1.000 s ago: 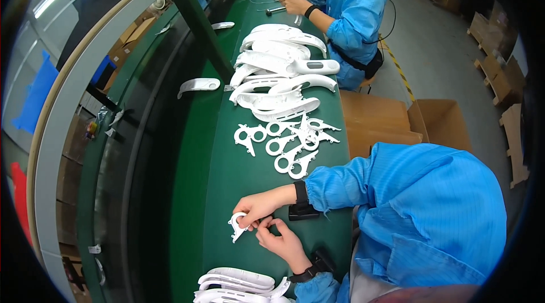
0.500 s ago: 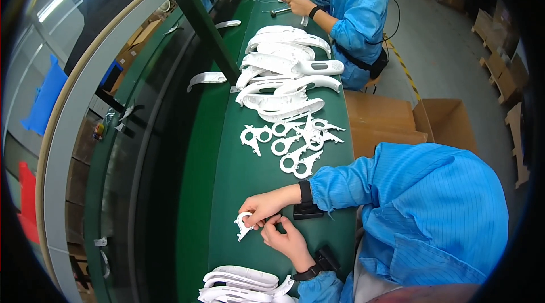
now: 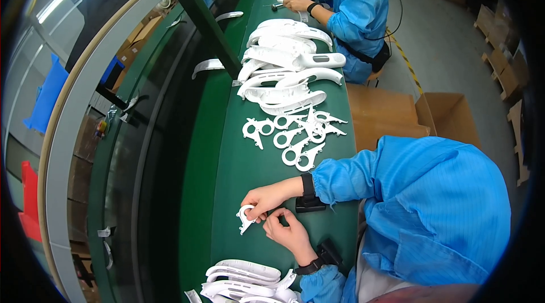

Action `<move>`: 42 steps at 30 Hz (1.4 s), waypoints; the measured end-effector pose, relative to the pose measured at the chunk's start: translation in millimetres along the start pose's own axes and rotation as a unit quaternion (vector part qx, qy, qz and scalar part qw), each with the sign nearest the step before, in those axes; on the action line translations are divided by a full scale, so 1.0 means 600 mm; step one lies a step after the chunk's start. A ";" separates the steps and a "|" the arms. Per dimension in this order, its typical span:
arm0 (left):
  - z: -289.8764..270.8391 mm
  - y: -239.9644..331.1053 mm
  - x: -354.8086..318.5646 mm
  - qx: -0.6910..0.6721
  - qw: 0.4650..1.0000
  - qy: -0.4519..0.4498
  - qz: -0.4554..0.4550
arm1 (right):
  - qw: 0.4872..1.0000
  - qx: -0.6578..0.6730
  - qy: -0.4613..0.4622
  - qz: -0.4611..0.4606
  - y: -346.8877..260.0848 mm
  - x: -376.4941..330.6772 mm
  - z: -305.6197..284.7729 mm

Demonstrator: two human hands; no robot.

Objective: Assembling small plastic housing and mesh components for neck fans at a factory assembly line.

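Pinching a small white plastic part (image 3: 245, 219) just above the green bench (image 3: 224, 172), a worker in a blue smock appears to be midway through trimming or checking the piece by hand. Any next move would call for a steady hold and fine fingertip work. Nearest the camera lies a stack of long white shells (image 3: 244, 279). Just beyond it the left hand (image 3: 288, 233) is curled narrow, its fingertips at the part's tail, though whether it grips cannot be told. The right hand (image 3: 268, 199) is closed on the part's ringed end. Farther along the bench lie loose ring-shaped pieces (image 3: 295, 135), then a heap of curved housings (image 3: 289, 70), and a blue-clad co-worker (image 3: 355, 7) at the far end.
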State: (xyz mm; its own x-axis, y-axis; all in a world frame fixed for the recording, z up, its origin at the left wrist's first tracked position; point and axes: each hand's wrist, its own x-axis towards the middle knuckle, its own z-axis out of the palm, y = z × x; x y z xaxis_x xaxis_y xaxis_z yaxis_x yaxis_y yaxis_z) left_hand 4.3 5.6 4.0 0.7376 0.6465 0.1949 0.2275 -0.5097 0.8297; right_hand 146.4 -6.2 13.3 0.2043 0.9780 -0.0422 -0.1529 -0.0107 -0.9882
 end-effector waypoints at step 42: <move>-0.002 0.001 0.002 0.037 0.999 -0.025 0.017 | 1.000 -0.017 -0.007 -0.006 0.003 0.002 0.000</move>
State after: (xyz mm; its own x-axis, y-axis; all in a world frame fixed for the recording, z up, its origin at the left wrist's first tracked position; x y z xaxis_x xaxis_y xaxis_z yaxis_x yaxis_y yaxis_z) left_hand 4.3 7.0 5.3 0.7763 0.5994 0.1952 0.2463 -0.5734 0.7814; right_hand 146.6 -5.0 11.3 0.1931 0.9808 -0.0287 -0.1184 -0.0058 -0.9930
